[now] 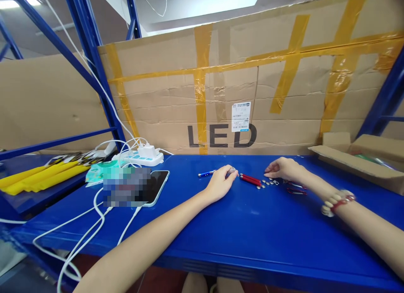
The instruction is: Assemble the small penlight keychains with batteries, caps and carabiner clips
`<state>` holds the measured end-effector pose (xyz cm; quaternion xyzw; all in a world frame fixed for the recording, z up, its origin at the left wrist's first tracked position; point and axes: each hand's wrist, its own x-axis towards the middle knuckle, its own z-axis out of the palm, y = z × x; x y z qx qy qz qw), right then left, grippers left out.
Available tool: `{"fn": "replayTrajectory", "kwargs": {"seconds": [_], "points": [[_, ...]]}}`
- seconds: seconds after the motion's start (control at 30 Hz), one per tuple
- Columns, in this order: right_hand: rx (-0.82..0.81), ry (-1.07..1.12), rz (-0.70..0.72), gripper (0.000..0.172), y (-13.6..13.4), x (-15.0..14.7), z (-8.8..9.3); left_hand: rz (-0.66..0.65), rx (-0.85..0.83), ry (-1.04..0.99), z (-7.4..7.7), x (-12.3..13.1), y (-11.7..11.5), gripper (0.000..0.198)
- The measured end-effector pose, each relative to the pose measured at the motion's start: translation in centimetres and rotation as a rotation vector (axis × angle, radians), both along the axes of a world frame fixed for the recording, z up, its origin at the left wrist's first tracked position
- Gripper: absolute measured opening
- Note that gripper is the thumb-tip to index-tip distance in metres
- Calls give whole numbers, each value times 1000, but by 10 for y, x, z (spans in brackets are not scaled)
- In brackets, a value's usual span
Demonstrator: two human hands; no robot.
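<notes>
My left hand [221, 183] rests near the middle of the blue table, its fingers curled together over something small I cannot make out. A blue pen-like tube [206, 173] lies just left of it. To its right lie red tubes [250, 180] side by side. Several small silver button cells [263, 184] are scattered at their right end. My right hand [280, 169] is above and right of the cells, thumb and fingertips pressed together; what they hold, if anything, is too small to tell. Thin red and silver pieces [296, 188] lie below my right wrist.
A phone [157, 187], white cables [102, 215] and a power strip [154, 159] lie on the left of the table [246, 234]. An open cardboard box [372, 164] stands at the right. A large taped cardboard panel [164, 112] rises behind. Yellow items [41, 177] lie far left.
</notes>
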<state>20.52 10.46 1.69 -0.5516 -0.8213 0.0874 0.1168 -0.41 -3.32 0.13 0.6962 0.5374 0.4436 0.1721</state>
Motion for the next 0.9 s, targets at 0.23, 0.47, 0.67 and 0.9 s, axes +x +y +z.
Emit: {"fn": "replayTrajectory", "kwargs": {"seconds": [0.23,0.47,0.67,0.9], "points": [[88,92,121,16,7,-2,-12,9,9,-11,-1,-2,1,16],[202,119,142,15,-11,-12,-13,-10,7,-14,0,-2,0,18],[477,369,245,21,-37,-34,-3,-16,19,-17,-3,-3,2,19],[619,612,628,22,-71,-59,2,-40,42,21,-7,-5,7,16]]}}
